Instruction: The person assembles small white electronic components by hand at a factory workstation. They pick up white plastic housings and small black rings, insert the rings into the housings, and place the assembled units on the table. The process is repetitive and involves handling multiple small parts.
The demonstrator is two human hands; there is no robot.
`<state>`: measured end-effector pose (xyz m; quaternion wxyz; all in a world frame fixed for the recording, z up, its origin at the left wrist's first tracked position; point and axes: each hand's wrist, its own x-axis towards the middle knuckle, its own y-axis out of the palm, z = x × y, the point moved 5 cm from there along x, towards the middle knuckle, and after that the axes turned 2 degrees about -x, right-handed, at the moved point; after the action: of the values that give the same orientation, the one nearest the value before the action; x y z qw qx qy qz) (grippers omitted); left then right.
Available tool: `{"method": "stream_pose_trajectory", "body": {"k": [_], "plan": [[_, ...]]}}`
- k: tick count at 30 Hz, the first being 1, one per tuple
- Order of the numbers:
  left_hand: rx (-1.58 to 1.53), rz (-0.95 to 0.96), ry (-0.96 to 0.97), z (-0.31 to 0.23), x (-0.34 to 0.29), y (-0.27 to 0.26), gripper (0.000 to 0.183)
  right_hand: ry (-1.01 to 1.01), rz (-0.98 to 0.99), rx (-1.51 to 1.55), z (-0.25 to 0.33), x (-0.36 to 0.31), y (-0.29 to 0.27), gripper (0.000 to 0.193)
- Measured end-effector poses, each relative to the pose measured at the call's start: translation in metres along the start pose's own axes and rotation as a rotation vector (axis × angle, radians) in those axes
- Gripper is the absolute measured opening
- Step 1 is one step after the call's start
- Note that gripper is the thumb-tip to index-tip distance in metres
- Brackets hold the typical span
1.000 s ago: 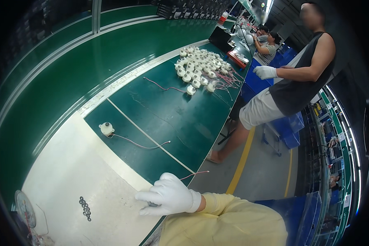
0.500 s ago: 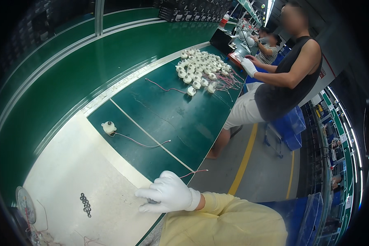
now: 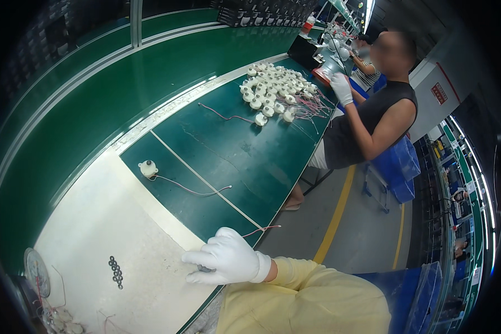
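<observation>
The right hand [image 3: 228,257], in a white glove, lies over the near edge of the counter [image 3: 234,153], where the white section meets the green, probably because that spot suits a forearm coming in from the right. Its grip shows thumb and forefinger near each other with a small grey patch between them; I cannot tell whether they pinch something there. The left hand is out of view. One pinkish lead [image 3: 264,229] runs out beside the right hand's knuckles, its other end hidden. On the white section sit small dark rings [image 3: 116,272], roughly ten, bunched in a narrow strip, perhaps so they neither scatter nor mix with other parts. One cream motor [image 3: 148,168] lies on the green, well apart from the rest, its single lead stretched toward the pale dividing line, likely to avoid tangling. Beyond is one motor pile [image 3: 275,89], several dozen, too overlapped to count exactly, its leads mostly trailing to the right, presumably for the same reason. One co-worker [image 3: 384,114] is beside the pile.
</observation>
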<state>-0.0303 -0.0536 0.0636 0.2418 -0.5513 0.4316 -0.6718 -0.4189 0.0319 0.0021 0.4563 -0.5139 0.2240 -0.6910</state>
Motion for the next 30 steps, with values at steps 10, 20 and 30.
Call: {"method": "stream_pose_trajectory", "body": {"k": [10,20,30], "plan": [[0.01,-0.035,-0.051,0.004,-0.016,0.004,0.038,-0.006,-0.013,0.06,-0.001,0.001,0.003,0.034],[0.019,-0.067,-0.078,0.006,-0.019,0.003,0.037,0.005,0.024,0.057,0.0,0.001,-0.002,0.029],[0.037,-0.092,-0.105,0.021,-0.025,-0.002,0.037,0.0,0.019,0.082,-0.001,0.004,0.002,0.034]]}}
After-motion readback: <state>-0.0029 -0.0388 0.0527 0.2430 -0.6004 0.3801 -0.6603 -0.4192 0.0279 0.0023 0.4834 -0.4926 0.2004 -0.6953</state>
